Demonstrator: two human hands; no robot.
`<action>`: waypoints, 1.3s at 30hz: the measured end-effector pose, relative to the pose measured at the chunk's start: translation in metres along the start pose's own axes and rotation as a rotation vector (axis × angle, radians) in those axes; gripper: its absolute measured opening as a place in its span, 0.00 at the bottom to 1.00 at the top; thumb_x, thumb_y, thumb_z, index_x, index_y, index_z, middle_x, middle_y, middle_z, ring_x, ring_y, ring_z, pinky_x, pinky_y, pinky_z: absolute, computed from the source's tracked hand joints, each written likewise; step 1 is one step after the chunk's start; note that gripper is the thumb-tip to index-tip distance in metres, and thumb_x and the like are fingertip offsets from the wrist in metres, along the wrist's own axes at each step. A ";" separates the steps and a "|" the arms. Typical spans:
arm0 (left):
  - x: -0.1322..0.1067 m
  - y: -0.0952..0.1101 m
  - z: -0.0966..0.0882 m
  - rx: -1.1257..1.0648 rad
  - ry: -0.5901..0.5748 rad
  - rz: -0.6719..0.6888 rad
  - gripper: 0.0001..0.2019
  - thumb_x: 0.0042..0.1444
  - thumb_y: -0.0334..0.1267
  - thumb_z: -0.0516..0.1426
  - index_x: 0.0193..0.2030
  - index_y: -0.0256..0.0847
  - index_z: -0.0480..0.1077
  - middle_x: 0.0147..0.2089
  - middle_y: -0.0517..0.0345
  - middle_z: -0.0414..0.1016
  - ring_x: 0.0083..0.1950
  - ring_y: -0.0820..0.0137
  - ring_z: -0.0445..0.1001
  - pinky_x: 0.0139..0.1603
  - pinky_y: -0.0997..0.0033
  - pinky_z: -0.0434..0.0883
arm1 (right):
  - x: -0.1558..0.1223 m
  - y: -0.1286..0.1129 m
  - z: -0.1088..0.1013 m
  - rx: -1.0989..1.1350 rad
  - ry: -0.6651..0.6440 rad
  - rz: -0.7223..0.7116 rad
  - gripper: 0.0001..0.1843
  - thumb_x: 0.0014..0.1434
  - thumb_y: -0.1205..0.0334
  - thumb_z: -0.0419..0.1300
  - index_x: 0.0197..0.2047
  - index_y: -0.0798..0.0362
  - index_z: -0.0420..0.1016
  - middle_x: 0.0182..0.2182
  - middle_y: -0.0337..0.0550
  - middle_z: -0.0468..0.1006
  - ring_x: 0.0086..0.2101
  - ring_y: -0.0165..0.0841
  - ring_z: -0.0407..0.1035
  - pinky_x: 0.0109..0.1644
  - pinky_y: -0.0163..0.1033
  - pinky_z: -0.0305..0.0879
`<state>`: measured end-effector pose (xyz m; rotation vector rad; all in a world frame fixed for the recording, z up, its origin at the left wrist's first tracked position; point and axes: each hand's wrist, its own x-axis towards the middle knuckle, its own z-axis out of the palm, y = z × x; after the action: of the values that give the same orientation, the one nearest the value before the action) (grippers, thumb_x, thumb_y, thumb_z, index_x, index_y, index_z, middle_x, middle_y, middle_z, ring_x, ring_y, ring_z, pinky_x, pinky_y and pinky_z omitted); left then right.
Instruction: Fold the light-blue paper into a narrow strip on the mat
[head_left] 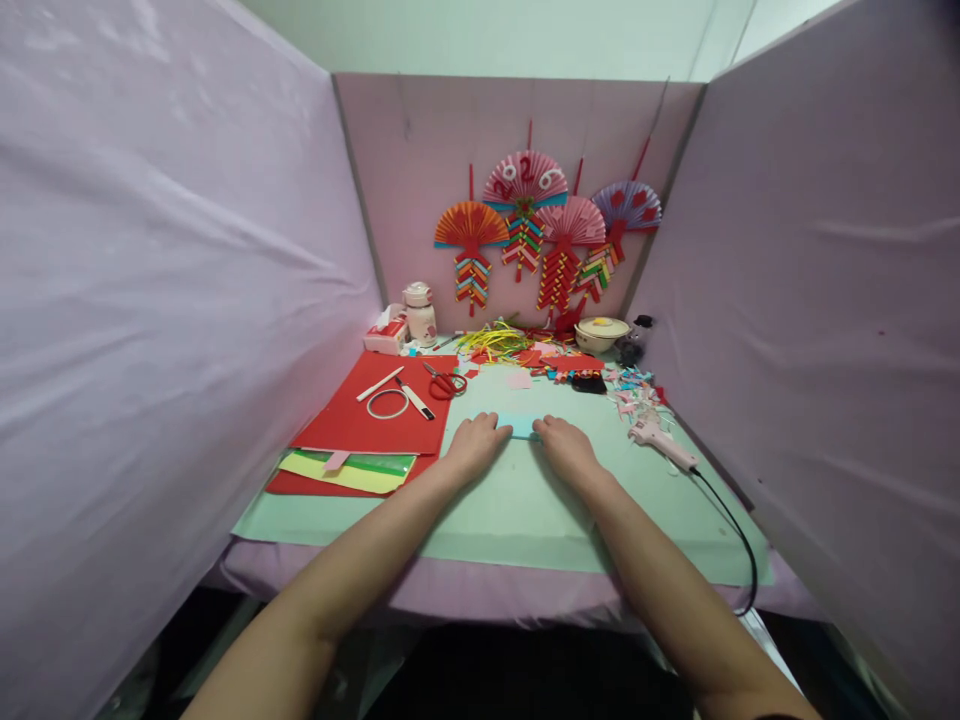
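Observation:
A small light blue sheet of paper (519,425) lies on the pale green table cover in front of me. At its left end my left hand (478,440) is closed on the edge, fingertips pressed together. My right hand (564,447) grips the opposite end in the same way. Between the two hands the paper's middle stays visible, while its ends are hidden under my fingers. A pink slip of paper (519,380) rests just beyond it.
Left lie red sheets (337,425), red-handled scissors (448,385), a craft knife (417,401) and a ring (388,404). A glue gun (664,443) with a black cord is at the right. Paper scraps (577,363), a lidded bowl (600,334) and a bottle (420,315) stand behind. Paper fans (574,222) hang on the back wall.

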<state>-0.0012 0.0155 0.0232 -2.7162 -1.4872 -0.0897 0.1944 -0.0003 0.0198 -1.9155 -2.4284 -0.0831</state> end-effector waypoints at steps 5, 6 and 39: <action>-0.004 0.006 0.000 0.040 -0.026 -0.010 0.18 0.67 0.36 0.46 0.60 0.52 0.66 0.51 0.48 0.69 0.52 0.58 0.68 0.47 0.63 0.65 | -0.012 -0.014 0.002 -0.051 -0.029 -0.079 0.24 0.65 0.68 0.45 0.61 0.44 0.65 0.49 0.50 0.71 0.45 0.39 0.68 0.40 0.38 0.58; -0.005 0.007 0.001 0.042 -0.027 -0.013 0.18 0.67 0.36 0.46 0.60 0.51 0.66 0.52 0.47 0.68 0.52 0.57 0.68 0.47 0.63 0.65 | -0.014 -0.014 0.003 -0.055 -0.033 -0.076 0.26 0.65 0.68 0.45 0.64 0.43 0.62 0.50 0.51 0.70 0.46 0.40 0.68 0.41 0.38 0.58; -0.016 0.008 0.016 -0.037 0.035 -0.067 0.20 0.59 0.23 0.47 0.56 0.38 0.66 0.52 0.46 0.66 0.54 0.59 0.63 0.51 0.64 0.68 | -0.030 -0.023 0.023 -0.124 0.106 0.115 0.19 0.61 0.77 0.47 0.46 0.59 0.76 0.44 0.55 0.75 0.46 0.42 0.69 0.45 0.41 0.58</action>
<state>-0.0025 -0.0009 0.0058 -2.6780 -1.5833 -0.1674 0.1788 -0.0333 -0.0056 -2.0401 -2.2901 -0.3289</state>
